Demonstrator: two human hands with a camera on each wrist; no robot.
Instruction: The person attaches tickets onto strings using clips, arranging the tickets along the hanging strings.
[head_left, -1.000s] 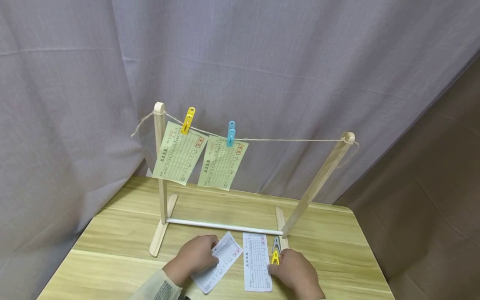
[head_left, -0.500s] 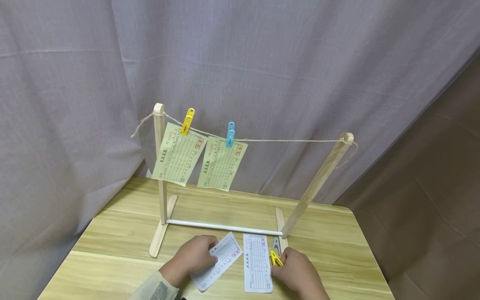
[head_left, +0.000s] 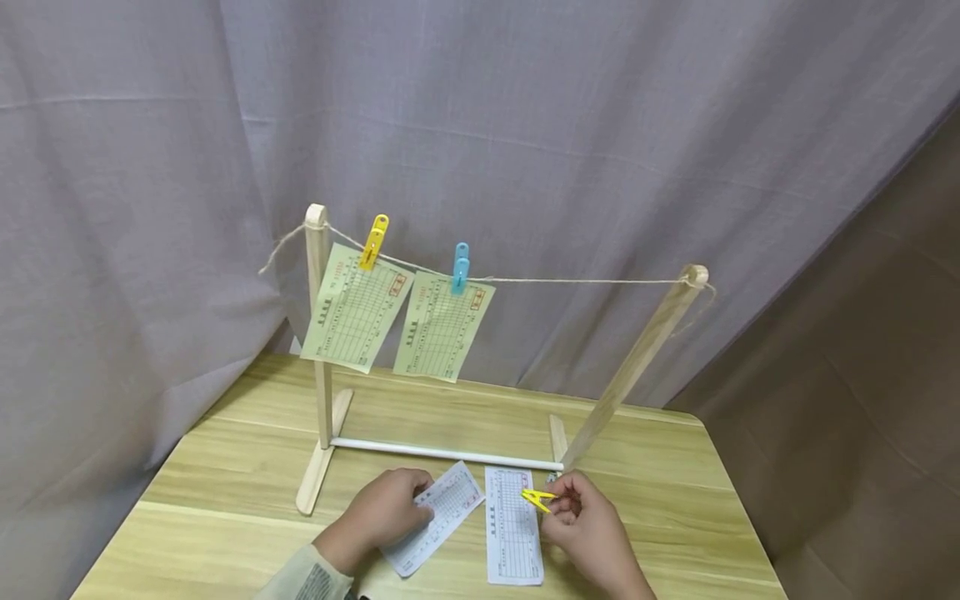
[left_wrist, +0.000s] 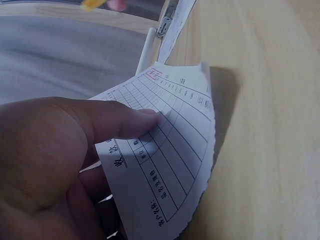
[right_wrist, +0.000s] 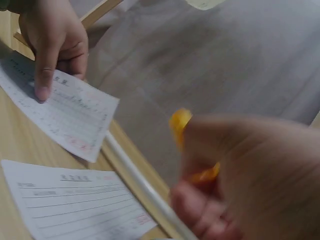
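My left hand [head_left: 390,510] pinches a white receipt slip [left_wrist: 170,130], thumb on the printed face and fingers beneath; the slip bends and casts a shadow on the wood. A yellow plastic clip [head_left: 537,500] is pinched in my right hand [head_left: 592,529], over a second white slip [head_left: 513,542] that lies flat on the table. In the right wrist view parts of the clip [right_wrist: 180,122] show blurred between the fingers. Beyond the hands, two green slips hang from a string [head_left: 585,281]: one by a yellow clip [head_left: 374,243], the other by a blue clip [head_left: 461,268].
The string spans two wooden posts, a left post [head_left: 324,408] and a right post [head_left: 637,367], joined low down by a white rod [head_left: 450,454]. A grey clip [left_wrist: 163,26] lies by the right foot. Grey curtain [head_left: 480,125] hangs behind the table [head_left: 675,517].
My right hand has taken the yellow clip off the table and lifted it up and left, over the flat slip. My left hand keeps its slip with barely any movement.
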